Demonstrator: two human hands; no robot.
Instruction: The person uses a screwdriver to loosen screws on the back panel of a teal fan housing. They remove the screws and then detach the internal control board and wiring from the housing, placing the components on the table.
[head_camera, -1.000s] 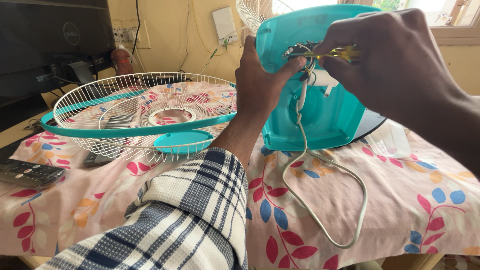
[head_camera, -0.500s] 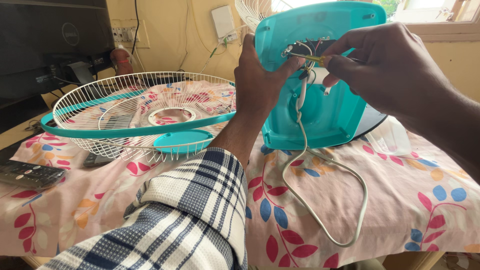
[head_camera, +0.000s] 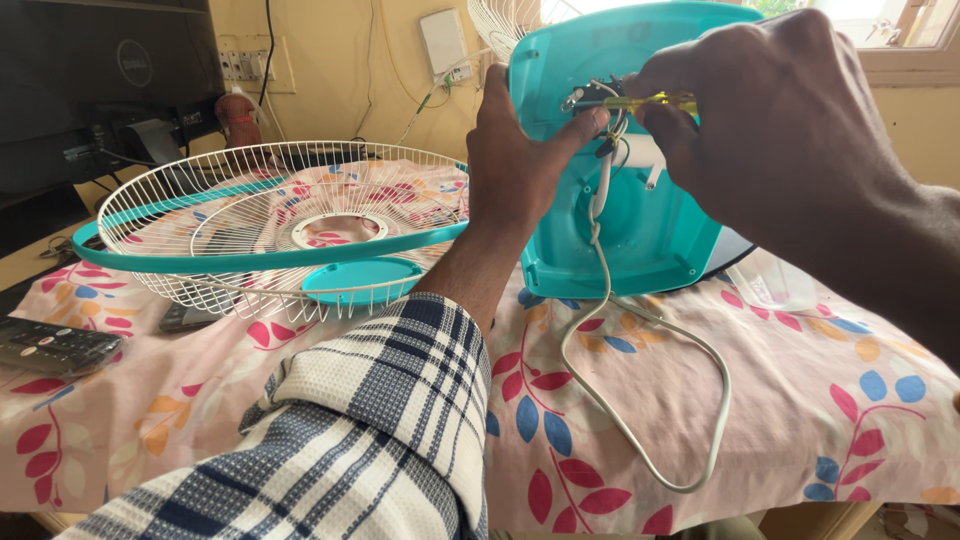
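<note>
At the far right corner of the bench, the right hand (head_camera: 790, 120) is pinching a thin yellow-handled screwdriver (head_camera: 655, 102) in clenched fingers (head_camera: 665, 135), while the left hand (head_camera: 520, 150) is gripping the upright teal plastic fan housing (head_camera: 640, 200). Floral cloth (head_camera: 850, 400) is covering the bench; a white wire fan guard (head_camera: 270, 225) is lying left. The screwdriver tip is touching the housing's wiring between both hands.

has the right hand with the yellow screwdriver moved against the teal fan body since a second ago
Yes. The right hand has slid right along the teal fan body, so the yellow screwdriver now shows.
</note>
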